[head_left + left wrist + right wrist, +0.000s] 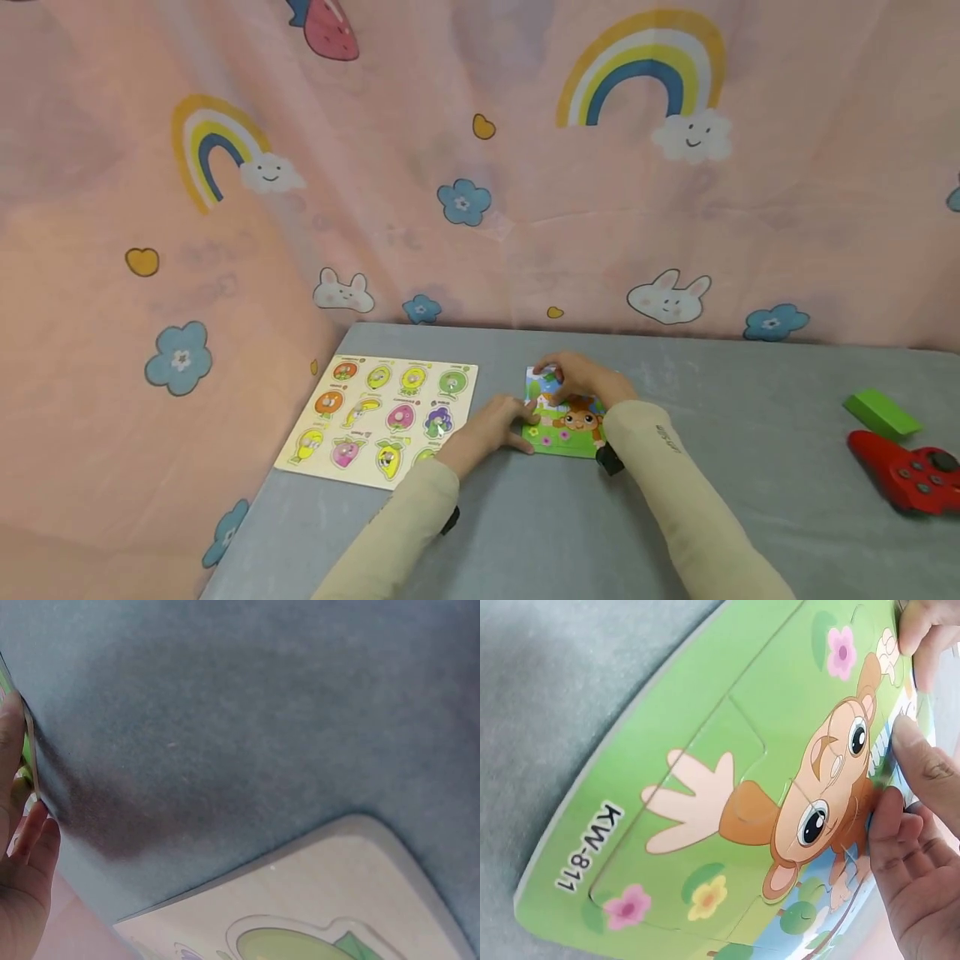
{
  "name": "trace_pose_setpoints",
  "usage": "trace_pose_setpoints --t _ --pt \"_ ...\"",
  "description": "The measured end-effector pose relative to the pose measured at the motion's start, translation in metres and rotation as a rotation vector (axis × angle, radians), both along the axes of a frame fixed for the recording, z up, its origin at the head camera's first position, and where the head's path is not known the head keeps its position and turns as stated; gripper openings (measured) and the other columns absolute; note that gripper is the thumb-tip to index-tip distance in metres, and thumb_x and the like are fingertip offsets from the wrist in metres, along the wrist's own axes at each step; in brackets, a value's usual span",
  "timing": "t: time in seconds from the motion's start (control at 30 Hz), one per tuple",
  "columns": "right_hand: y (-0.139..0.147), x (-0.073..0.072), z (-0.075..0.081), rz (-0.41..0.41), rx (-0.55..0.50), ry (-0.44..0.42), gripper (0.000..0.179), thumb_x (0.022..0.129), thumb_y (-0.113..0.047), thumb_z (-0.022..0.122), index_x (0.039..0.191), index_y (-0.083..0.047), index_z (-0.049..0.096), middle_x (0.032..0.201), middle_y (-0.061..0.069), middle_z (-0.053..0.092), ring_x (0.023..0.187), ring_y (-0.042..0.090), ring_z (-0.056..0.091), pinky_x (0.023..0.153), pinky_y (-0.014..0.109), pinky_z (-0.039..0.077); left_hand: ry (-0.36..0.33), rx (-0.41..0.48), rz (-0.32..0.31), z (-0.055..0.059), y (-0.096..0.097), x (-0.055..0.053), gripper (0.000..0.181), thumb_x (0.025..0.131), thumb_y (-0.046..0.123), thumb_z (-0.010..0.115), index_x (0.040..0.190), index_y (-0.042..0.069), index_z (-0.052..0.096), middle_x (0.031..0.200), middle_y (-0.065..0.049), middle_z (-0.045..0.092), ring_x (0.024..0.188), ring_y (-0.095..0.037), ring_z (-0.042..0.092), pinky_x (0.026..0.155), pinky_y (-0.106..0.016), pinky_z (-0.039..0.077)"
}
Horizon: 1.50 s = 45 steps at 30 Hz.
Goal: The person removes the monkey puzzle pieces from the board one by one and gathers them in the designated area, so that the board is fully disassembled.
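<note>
A monkey jigsaw puzzle (564,442), green and blue with a brown monkey, lies in front of me, and its "KW-811" print shows in the right wrist view. My left hand (491,429) grips its left edge, thumb near the close corner and fingertips on the picture. In the left wrist view only a sliver of the board shows beside the left fingers (41,840). At the puzzle's far part my right hand (581,377) bends over the picture, its thumb and curled fingers (889,859) pinching there. I cannot tell whether a loose piece is between them.
Left of the puzzle lies a wooden fruit puzzle board (375,400) with several fruit pieces in it. A green block (883,413) and a red game controller (911,475) are at the right on the grey table (555,525). Behind hangs a pink patterned curtain (525,250).
</note>
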State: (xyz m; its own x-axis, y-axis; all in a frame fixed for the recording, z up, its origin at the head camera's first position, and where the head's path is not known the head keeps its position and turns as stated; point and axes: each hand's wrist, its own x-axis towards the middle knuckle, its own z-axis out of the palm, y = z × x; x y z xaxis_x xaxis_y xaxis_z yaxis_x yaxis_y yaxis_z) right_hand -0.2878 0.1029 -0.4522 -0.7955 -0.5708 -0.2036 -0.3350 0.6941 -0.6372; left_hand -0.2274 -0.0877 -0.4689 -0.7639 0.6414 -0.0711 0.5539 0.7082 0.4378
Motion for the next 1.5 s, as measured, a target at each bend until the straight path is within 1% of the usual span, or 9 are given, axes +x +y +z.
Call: trace_pose_setpoints --t 0.13,0.27,0.47,0.63,0.87,1.1,1.2,1.37,1.5 --pt "-0.002 -0.001 0.000 0.029 -0.004 0.015 0.051 0.080 0.000 0.075 0.129 -0.001 0.058 0.068 0.005 0.045 0.058 0.014 0.034 0.055 0.023 0.031 0.009 -0.003 0.006 0.001 -0.003 0.001 0.049 0.069 0.021 0.084 0.112 0.002 0.069 0.122 -0.010 0.063 0.109 -0.022 0.061 0.094 -0.024 0.049" --pt "-0.002 -0.001 0.000 0.045 -0.017 0.027 0.051 0.080 0.000 0.076 0.128 0.001 0.058 0.069 0.006 0.045 0.060 0.014 0.034 0.057 0.023 0.031 0.023 -0.008 0.000 0.001 -0.003 0.001 0.049 0.069 0.021 0.084 0.112 0.003 0.070 0.117 -0.008 0.066 0.106 -0.021 0.063 0.092 -0.023 0.050" --pt "-0.002 0.001 0.001 0.034 -0.023 0.036 0.050 0.079 -0.002 0.077 0.125 0.001 0.058 0.086 0.013 0.050 0.076 0.020 0.042 0.070 0.030 0.040 0.021 -0.015 -0.001 0.000 -0.002 0.002 0.049 0.070 0.022 0.084 0.113 0.003 0.069 0.119 -0.007 0.065 0.107 -0.021 0.062 0.092 -0.022 0.049" --pt "0.000 0.007 -0.001 0.026 -0.079 0.089 0.049 0.077 0.001 0.077 0.123 0.003 0.058 0.103 0.022 0.055 0.091 0.031 0.049 0.084 0.044 0.048 -0.021 -0.019 0.024 0.001 -0.001 0.002 0.050 0.070 0.021 0.083 0.115 0.003 0.068 0.126 -0.008 0.060 0.114 -0.023 0.059 0.097 -0.025 0.047" --pt "0.002 0.011 -0.010 -0.045 -0.180 0.124 0.049 0.076 0.001 0.078 0.122 0.000 0.060 0.123 0.026 0.051 0.114 0.041 0.046 0.098 0.057 0.041 -0.028 -0.013 0.032 0.002 -0.001 0.001 0.049 0.070 0.020 0.083 0.114 0.003 0.068 0.126 -0.009 0.061 0.115 -0.022 0.058 0.097 -0.025 0.047" --pt "0.010 0.012 -0.022 -0.037 -0.256 0.179 0.044 0.081 0.002 0.073 0.123 0.006 0.060 0.124 0.025 0.058 0.108 0.039 0.055 0.093 0.053 0.047 -0.027 -0.018 0.033 0.003 0.001 0.001 0.049 0.070 0.019 0.083 0.114 0.003 0.068 0.123 -0.009 0.063 0.113 -0.022 0.059 0.097 -0.026 0.048" --pt "0.012 0.014 -0.026 -0.083 -0.285 0.187 0.041 0.083 0.001 0.072 0.122 0.007 0.061 0.121 0.025 0.060 0.101 0.035 0.057 0.089 0.049 0.049 -0.020 -0.023 0.030 0.003 0.001 0.001 0.050 0.070 0.019 0.083 0.114 0.003 0.068 0.124 -0.009 0.062 0.114 -0.022 0.059 0.097 -0.026 0.047" --pt "0.015 0.017 -0.030 -0.167 -0.349 0.187 0.040 0.082 0.000 0.073 0.119 0.008 0.062 0.101 0.020 0.064 0.078 0.023 0.051 0.070 0.035 0.047 -0.015 -0.013 0.025 0.001 0.001 0.001 0.049 0.069 0.019 0.084 0.113 0.003 0.068 0.124 -0.011 0.062 0.114 -0.023 0.059 0.098 -0.026 0.047" --pt "0.020 0.019 -0.031 -0.209 -0.385 0.165 0.042 0.082 -0.002 0.073 0.121 0.008 0.061 0.094 0.018 0.063 0.072 0.019 0.050 0.063 0.027 0.045 -0.026 0.000 0.030 0.001 0.001 0.001 0.050 0.070 0.018 0.084 0.114 0.002 0.068 0.127 -0.011 0.060 0.115 -0.023 0.058 0.098 -0.026 0.046"
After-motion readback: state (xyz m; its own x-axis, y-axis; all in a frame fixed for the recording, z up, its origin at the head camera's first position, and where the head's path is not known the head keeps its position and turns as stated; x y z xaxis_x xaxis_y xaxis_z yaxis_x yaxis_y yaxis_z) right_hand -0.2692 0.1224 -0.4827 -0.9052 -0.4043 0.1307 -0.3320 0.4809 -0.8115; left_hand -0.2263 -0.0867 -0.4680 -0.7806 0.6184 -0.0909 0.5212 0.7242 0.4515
